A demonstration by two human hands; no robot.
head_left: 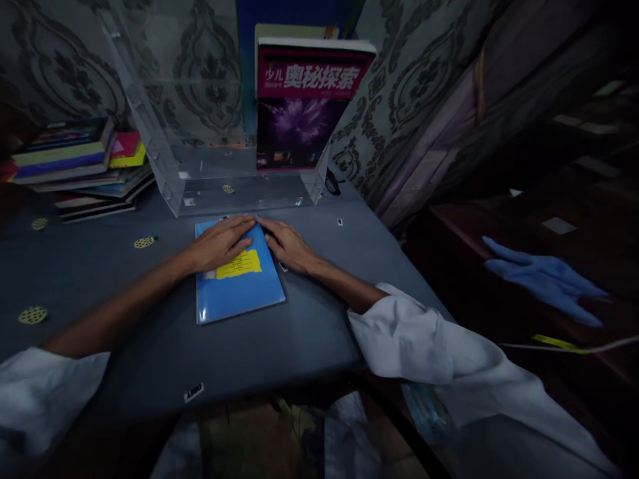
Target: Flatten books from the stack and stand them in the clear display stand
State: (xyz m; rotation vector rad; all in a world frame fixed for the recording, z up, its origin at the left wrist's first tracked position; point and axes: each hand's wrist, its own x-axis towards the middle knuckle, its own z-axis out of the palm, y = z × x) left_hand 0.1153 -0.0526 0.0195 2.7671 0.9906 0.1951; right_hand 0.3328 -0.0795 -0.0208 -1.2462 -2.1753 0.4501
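Note:
A thin blue book [239, 297] with a yellow label lies flat on the grey-blue tabletop [309, 332]. Across its upper part my left hand [224, 243] rests flat, fingers stretched toward the top right corner. My right hand [289, 246] lies along the book's right edge, its fingertips meeting the left ones at that corner. Just beyond the hands stands a clear plastic book rack [234, 193]. In its right side a book with a purple burst on the cover [304, 123] leans upright.
A pile of books [84, 159] sits at the back left. Dark glasses [333, 182] lie by the rack's right foot. Past the table's right edge, a blue glove [542, 276] rests on a dark red surface. A patterned curtain [399, 86] hangs behind.

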